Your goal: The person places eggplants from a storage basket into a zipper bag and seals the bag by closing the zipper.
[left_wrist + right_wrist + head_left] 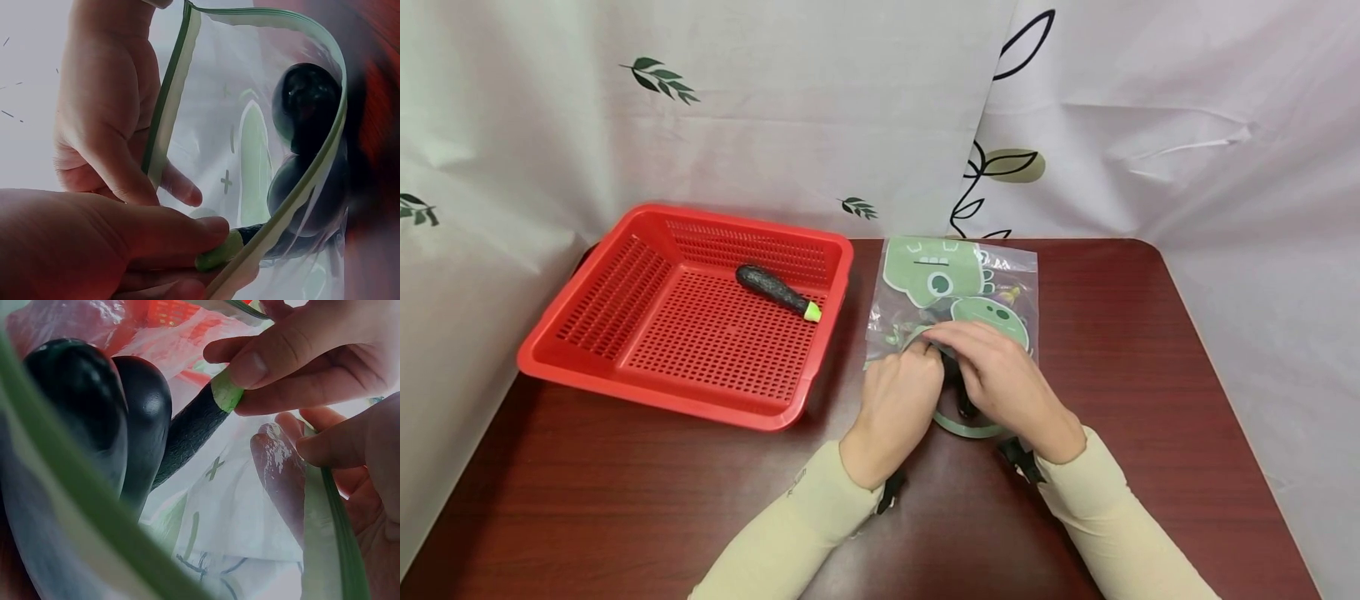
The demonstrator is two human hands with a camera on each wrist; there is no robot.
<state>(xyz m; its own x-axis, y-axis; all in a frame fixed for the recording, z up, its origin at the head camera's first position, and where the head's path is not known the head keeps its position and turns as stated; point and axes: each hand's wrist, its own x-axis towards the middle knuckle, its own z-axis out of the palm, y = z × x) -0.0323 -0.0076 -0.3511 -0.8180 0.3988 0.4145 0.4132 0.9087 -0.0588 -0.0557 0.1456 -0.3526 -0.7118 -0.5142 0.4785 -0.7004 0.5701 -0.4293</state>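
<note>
Plainly, the head view shows a clear, green-printed bag [936, 287] on the table [1142, 350]; the left wrist's, the left hand [131, 244] pinching a dark, green-tipped vegetable [250, 233] inside it; the right wrist's, the vegetable's bumpy skin, and the right hand [375, 450] gripping the bag's edge.

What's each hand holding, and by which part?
Left hand: the bumpy dark vegetable, by its green end. Right hand: the clear bag, by its green rim.
</note>
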